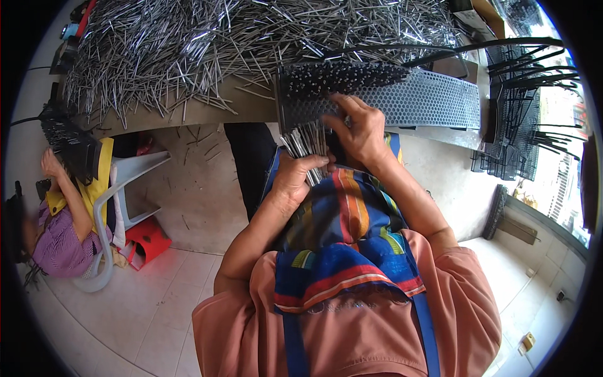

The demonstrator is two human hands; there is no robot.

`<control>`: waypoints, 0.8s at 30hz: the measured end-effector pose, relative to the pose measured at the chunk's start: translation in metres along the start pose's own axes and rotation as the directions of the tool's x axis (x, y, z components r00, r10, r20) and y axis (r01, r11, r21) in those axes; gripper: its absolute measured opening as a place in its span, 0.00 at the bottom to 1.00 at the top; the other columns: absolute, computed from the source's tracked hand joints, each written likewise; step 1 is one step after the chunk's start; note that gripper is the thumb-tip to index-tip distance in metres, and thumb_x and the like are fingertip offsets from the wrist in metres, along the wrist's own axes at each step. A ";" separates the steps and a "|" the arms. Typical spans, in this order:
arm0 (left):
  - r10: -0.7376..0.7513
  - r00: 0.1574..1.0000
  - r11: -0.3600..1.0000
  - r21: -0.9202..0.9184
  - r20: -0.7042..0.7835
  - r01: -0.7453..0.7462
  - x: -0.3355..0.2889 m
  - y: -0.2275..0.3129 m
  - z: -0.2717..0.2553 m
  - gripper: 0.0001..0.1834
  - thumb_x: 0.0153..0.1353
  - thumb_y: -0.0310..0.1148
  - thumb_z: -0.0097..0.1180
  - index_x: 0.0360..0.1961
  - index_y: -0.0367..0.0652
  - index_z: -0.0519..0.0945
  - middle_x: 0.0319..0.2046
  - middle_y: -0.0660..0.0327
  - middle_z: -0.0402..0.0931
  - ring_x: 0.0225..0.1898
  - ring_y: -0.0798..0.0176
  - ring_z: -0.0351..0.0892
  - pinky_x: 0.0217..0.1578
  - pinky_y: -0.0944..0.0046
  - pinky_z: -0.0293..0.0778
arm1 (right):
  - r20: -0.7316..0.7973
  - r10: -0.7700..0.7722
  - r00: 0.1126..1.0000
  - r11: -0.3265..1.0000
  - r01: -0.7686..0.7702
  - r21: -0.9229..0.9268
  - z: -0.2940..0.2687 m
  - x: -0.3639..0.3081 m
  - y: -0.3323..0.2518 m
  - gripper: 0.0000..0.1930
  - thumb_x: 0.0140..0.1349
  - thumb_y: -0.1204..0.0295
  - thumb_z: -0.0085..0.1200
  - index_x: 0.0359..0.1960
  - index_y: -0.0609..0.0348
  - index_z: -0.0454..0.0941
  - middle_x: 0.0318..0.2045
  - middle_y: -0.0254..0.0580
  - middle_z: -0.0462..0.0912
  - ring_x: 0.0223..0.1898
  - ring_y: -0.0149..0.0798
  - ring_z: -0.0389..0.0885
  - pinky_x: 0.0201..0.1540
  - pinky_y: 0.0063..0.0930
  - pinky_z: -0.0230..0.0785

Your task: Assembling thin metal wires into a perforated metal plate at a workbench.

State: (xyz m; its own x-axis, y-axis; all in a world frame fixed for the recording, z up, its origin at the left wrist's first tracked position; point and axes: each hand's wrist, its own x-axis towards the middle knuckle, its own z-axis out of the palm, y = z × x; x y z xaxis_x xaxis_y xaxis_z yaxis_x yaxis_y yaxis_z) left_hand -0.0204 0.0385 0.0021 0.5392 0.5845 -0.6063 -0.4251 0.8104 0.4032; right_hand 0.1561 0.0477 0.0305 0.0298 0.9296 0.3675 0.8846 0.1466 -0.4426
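Observation:
My left hand (294, 173) is closed round a bundle of thin metal rods (306, 143), held upright in front of my apron at the table's near edge. Just above the bundle is my right hand (360, 129), its thumb and forefinger bent and apart, with nothing visible between them. Its fingertips are slightly blurred and lie over the near side of a perforated rack (433, 100). Many dark rod ends (339, 76) stand packed in the holes on the rack's left and far part; bare holes show on its right.
A large heap of loose metal rods (188, 53) covers the table (220, 116) beyond and left. Dark racks with long rods (518, 103) stand at the right. A co-worker (66, 242) sits at far left by another rack (72, 141). A red container (147, 242) is on the floor.

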 end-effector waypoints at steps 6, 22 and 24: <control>-0.009 1.000 1.000 0.009 0.012 0.009 0.000 -0.002 0.008 0.22 0.50 0.12 0.57 0.49 0.35 0.78 0.36 0.55 0.83 0.33 0.58 0.86 0.34 0.58 0.86 | 0.748 0.366 0.554 -0.001 -0.803 0.596 -0.007 -0.015 0.001 0.07 0.59 0.77 0.61 0.24 0.66 0.78 0.16 0.35 0.77 0.12 0.30 0.76 0.17 0.23 0.69; 0.013 0.979 0.990 0.143 -0.203 0.016 0.005 -0.012 0.009 0.16 0.52 0.15 0.60 0.44 0.34 0.80 0.32 0.51 0.83 0.29 0.55 0.85 0.31 0.57 0.84 | -0.191 0.314 0.930 0.823 -0.166 0.543 0.008 0.008 0.022 0.07 0.50 0.85 0.64 0.32 0.66 0.84 0.29 0.37 0.82 0.30 0.25 0.77 0.33 0.17 0.68; 0.011 0.978 0.988 0.156 -0.210 0.022 0.005 -0.011 0.011 0.16 0.51 0.14 0.60 0.44 0.34 0.80 0.32 0.51 0.83 0.28 0.55 0.85 0.30 0.57 0.84 | -0.180 0.339 0.923 0.808 -0.188 0.559 0.008 0.008 0.023 0.07 0.50 0.86 0.65 0.32 0.65 0.84 0.30 0.38 0.83 0.30 0.26 0.78 0.33 0.18 0.68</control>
State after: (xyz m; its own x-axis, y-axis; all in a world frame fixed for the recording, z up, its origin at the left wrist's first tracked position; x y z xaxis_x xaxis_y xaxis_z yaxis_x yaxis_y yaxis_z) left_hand -0.0052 0.0334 0.0018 0.3698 0.5721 -0.7321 -0.2946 0.8195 0.4916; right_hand 0.1728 0.0618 0.0164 0.4112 0.8472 0.3364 0.4489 0.1330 -0.8836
